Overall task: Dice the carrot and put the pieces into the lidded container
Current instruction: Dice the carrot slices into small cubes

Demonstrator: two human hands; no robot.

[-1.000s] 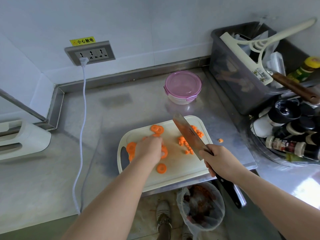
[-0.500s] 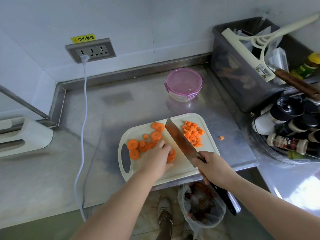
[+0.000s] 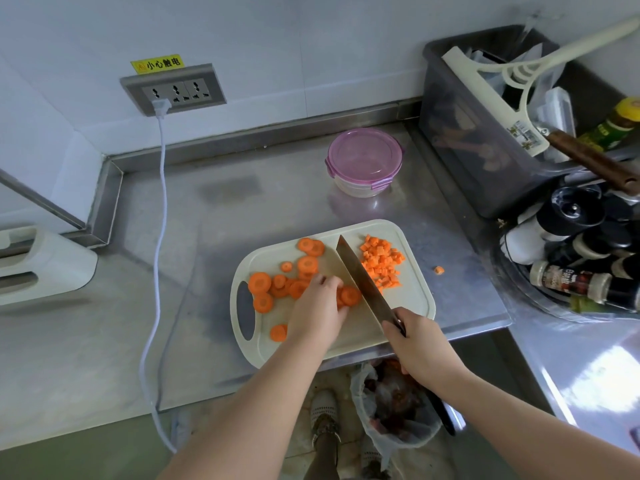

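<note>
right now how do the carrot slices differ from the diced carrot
The round slices are flat discs, larger than the diced cubes. Round slices lie spread left of the knife; diced cubes sit heaped right of it. The left hand holds some round slices, no diced cubes. Both are orange, on the cutting board.
</note>
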